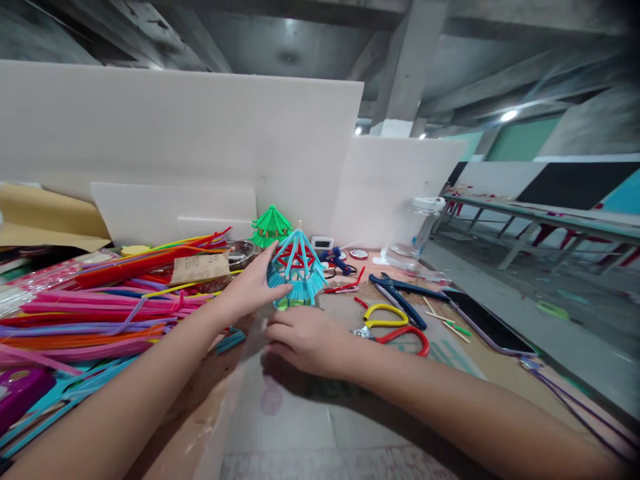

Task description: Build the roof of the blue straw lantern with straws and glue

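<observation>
Left of both hands, a heap of coloured pipe cleaners (100, 300) covers the tabletop (280, 413), pink, orange, purple and red strands lying mostly lengthwise. Left hand (253, 285) reaches forward past the heap; thumb and fingers are spread and pressed against the left side of a small blue pavilion model (296, 270) made of pipe cleaners, cupping its fringed roof edge rather than closing round it. Model stands upright on the table, directly ahead of the right hand. Just behind the left hand's fingertips, a similar green pavilion model (271, 225) stands against the white foam board (200, 133). Right hand (305, 340) rests palm down on the table just below the blue model, fingers loosely curled, holding nothing visible. Right of that hand: yellow-handled scissors (383, 317), red-handled scissors (407, 337), blue pliers (403, 297), then a dark phone (487, 323).
</observation>
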